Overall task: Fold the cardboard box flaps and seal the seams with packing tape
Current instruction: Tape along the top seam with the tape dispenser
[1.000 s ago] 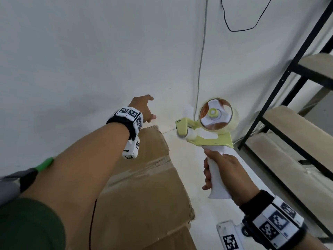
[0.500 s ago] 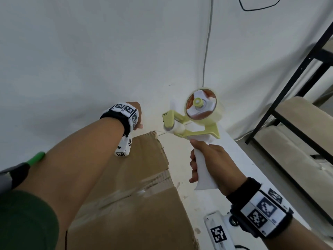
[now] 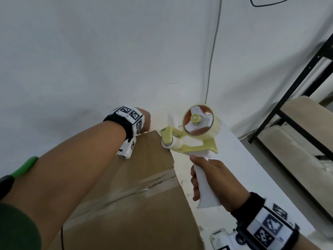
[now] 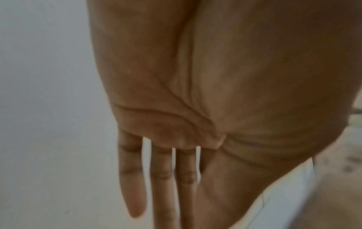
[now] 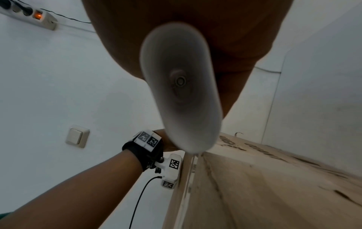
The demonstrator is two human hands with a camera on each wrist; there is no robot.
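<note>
A brown cardboard box (image 3: 137,204) lies on the white table, its flaps down and a strip of clear tape (image 3: 153,184) across the seam. My left hand (image 3: 145,121) reaches over the box's far edge; in the left wrist view its fingers (image 4: 162,178) hang straight and hold nothing. My right hand (image 3: 210,179) grips the white handle of a yellow-green tape dispenser (image 3: 191,138) with a clear roll. The dispenser's roller end sits at the box's far right corner. In the right wrist view the handle's butt (image 5: 180,93) fills the middle, with the box (image 5: 254,186) below.
A black metal rack with beige boards (image 3: 297,123) stands at the right. The white table (image 3: 243,168) runs along the box's right side. A white wall with a hanging cable (image 3: 212,60) is just behind. A power strip (image 5: 29,15) and a wall switch (image 5: 76,136) are on the wall.
My left hand has dropped from above the box to over its far edge. The tape dispenser has moved left to the box's far right corner.
</note>
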